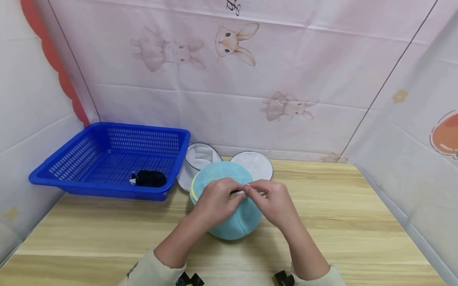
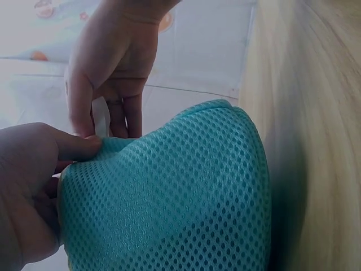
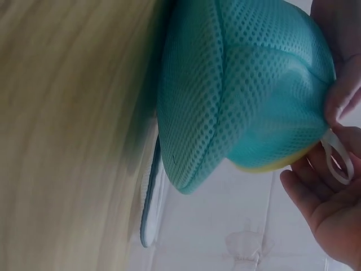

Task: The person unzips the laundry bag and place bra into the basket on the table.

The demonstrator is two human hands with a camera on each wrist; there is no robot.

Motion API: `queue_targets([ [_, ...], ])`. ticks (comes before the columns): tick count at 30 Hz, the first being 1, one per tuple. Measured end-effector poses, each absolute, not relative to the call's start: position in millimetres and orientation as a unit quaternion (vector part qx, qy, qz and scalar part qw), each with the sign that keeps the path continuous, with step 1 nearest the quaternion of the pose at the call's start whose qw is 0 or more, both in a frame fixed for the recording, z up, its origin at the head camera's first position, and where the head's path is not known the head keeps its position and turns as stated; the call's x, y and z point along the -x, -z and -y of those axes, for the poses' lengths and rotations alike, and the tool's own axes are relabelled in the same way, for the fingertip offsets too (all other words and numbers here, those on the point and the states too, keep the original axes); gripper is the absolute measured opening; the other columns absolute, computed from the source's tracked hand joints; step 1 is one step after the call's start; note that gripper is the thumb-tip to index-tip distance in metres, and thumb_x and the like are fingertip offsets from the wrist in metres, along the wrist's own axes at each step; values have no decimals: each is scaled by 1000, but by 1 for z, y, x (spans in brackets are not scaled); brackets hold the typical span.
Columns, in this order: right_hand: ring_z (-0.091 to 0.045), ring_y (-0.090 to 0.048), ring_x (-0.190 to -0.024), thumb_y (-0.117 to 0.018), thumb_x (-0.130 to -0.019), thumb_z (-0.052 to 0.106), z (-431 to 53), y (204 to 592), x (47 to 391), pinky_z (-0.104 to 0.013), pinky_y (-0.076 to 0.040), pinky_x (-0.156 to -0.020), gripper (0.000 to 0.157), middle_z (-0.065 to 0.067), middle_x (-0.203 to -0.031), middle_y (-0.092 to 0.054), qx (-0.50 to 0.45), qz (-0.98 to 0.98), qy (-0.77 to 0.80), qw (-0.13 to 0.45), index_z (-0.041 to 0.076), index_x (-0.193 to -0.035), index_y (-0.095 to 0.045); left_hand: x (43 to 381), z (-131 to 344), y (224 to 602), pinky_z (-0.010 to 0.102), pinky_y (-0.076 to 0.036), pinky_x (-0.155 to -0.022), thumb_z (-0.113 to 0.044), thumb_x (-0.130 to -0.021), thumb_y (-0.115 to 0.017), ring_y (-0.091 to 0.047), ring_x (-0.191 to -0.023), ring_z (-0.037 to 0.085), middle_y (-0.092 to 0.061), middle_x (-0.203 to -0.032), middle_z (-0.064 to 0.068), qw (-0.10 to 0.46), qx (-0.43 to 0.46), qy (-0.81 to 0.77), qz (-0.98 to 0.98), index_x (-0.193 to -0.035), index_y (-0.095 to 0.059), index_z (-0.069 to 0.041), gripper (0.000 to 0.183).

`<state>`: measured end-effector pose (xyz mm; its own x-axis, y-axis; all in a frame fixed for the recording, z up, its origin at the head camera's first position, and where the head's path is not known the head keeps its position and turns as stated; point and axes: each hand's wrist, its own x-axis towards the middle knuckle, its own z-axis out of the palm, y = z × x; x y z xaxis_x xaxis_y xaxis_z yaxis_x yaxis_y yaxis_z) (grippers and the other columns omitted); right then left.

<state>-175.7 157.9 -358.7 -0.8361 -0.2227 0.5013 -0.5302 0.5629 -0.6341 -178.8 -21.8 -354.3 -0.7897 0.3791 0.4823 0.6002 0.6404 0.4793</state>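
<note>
Head view above, wrist views flanking bag (image 2: 169, 192)

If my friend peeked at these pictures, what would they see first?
Probably the turquoise mesh bag in the middle, where the left hand and right hand pinch beside a white loop. Next, the big blue basket on the left, with a black bundle inside. Then, perhaps, the big-eared rabbit face on the pink backdrop behind.
</note>
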Motion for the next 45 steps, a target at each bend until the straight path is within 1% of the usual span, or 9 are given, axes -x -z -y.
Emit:
queue_targets([
  [5,-10,-72,-79,-68,-93,17,-157,360,177,-23,-57,-67,14,0,-87,-76,-202,861,-419,208,7,-92,-78,178,23,353,25,-53,-72,-21,-86,-77,-65,-82,7,-72,-89,-6,171,277,326,887,-99,-78,-14,15],
  [10,-8,-61,-64,-69,-92,17,-158,361,178,-23,-53,-59,12,3,-76,-72,-183,864,-403,242,8,-91,-78,179,24,351,27,-53,-73,-21,-85,-78,-65,-80,7,-72,-87,-6,173,288,336,880,-95,-78,-14,12],
  [16,-13,-70,-80,-70,-91,14,-161,362,179,-37,-60,-73,12,-2,-84,-76,-182,859,-401,260,5,-92,-78,179,26,350,27,-54,-75,-21,-85,-78,-65,-81,6,-72,-87,-8,168,298,336,878,-94,-78,-16,10],
  [20,-12,-71,-80,-71,-90,13,-159,362,178,-30,-59,-69,10,-2,-86,-76,-205,853,-396,271,5,-92,-78,177,25,349,24,-53,-72,-24,-85,-78,-62,-77,4,-70,-84,-9,180,292,333,878,-92,-78,-17,10],
  [25,-11,-71,-78,-72,-89,11,-154,359,174,-21,-55,-62,9,-2,-87,-76,-252,836,-390,291,5,-93,-78,174,22,347,20,-41,-58,-26,-85,-76,-50,-64,4,-59,-72,-10,213,290,300,884,-87,-76,-16,10],
  [28,-12,-72,-79,-73,-88,9,-153,358,172,-22,-57,-65,9,-2,-87,-76,-264,830,-387,301,4,-93,-78,172,20,347,19,-38,-55,-23,-86,-74,-47,-62,4,-57,-70,-9,235,297,289,879,-84,-75,-15,8],
  [34,-15,-72,-80,-73,-88,8,-155,359,174,-30,-59,-69,8,-4,-86,-76,-253,837,-375,307,2,-92,-77,170,16,349,18,-41,-56,-16,-88,-73,-48,-61,5,-58,-69,-7,255,330,285,863,-78,-73,-13,10],
  [39,-14,-71,-78,-73,-88,9,-159,363,177,-30,-58,-65,9,-5,-87,-76,-223,851,-361,309,3,-93,-77,168,14,351,18,-46,-60,-16,-86,-75,-53,-65,5,-64,-75,-5,249,348,265,864,-84,-76,-11,6],
  [45,-18,-72,-80,-73,-88,8,-164,367,184,-36,-59,-67,9,-7,-89,-76,-221,851,-348,325,2,-94,-77,167,13,353,18,-46,-59,-17,-87,-73,-54,-66,6,-62,-75,-6,256,379,235,857,-86,-77,-13,6],
])
